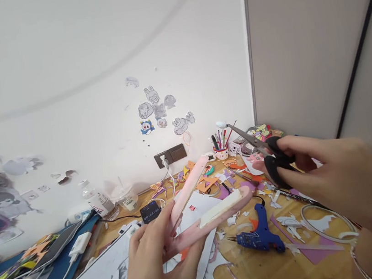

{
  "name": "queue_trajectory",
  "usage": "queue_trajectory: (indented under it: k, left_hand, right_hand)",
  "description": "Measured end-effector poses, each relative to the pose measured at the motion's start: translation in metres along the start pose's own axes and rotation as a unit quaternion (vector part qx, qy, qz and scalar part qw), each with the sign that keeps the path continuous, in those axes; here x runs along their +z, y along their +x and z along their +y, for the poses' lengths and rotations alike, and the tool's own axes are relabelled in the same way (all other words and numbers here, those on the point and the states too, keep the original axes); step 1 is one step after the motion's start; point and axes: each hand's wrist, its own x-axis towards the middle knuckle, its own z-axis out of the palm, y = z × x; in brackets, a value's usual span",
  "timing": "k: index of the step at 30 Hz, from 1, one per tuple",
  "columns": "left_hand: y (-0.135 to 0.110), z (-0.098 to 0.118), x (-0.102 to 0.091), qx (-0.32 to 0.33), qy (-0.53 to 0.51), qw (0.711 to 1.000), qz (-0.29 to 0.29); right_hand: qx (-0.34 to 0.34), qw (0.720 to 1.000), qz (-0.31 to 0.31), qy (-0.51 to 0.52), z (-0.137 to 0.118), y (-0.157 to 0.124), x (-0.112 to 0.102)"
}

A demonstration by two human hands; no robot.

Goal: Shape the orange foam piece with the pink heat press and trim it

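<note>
Head view, reading the clock around the pink two-armed piece (pixel 190 236), which sits just below the middle and is held up over the table (pixel 246 272): the left hand (pixel 157 266) grasps this piece at its joined end, thumb on the near side and fingers behind, its arms spread in a V. One arm points towards 1 o'clock, the other towards 2, and a cream strip (pixel 220 209) lies along the lower arm. At 2 o'clock the right hand (pixel 336 173) grips black-handled scissors (pixel 259 144), fingers through the loops and blades pointing to 10 o'clock. A small white lump (pixel 221 124) shows by their tips; whether they touch it, I cannot tell.

Between 3 and 4 o'clock a blue glue gun (pixel 261 237) lies on its side, nozzle towards the pink piece, with purple paper (pixel 316 253) beyond it. A spotted pen cup (pixel 221 153) stands at 1 o'clock near the wall (pixel 82 38). At 11 a cable is plugged into the wall socket (pixel 170 155); at 9 lies a timer (pixel 150 212). Farther out, between 9 and 10, stand a lidded cup (pixel 128 198) and a clear bottle (pixel 98 200)
</note>
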Motion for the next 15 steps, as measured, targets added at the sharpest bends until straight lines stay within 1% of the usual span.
queue_trajectory:
  k: [2,4,6,7,8,10,13,15]
  left_hand:
    - [0.001,-0.004,-0.001,0.014,0.020,1.000,0.011]
    - [0.005,-0.006,-0.003,0.024,0.049,0.998,0.014]
    - [0.008,-0.007,-0.007,0.027,0.069,0.997,0.020]
    - [0.010,-0.008,-0.008,0.025,0.075,0.997,0.025]
    - [0.011,-0.008,-0.010,0.025,0.079,0.996,0.030]
    - [0.013,-0.010,-0.011,0.039,0.086,0.995,0.041]
    - [0.012,-0.012,-0.009,0.060,0.093,0.990,0.081]
    - [0.012,-0.011,-0.010,0.051,0.100,0.987,0.116]
  right_hand:
    - [-0.014,1.000,-0.020,0.017,-0.001,-0.007,-0.004]
    - [-0.043,0.995,-0.078,0.044,-0.004,-0.016,-0.007]
    - [-0.084,0.985,-0.145,0.049,-0.010,-0.027,-0.006]
    - [-0.104,0.980,-0.164,0.043,-0.015,-0.031,-0.004]
    - [-0.120,0.977,-0.169,0.044,-0.021,-0.034,-0.002]
    - [-0.136,0.970,-0.194,0.062,-0.035,-0.037,0.003]
    - [-0.105,0.961,-0.244,0.078,-0.056,-0.036,0.011]
    - [-0.082,0.961,-0.249,0.082,-0.066,-0.035,0.015]
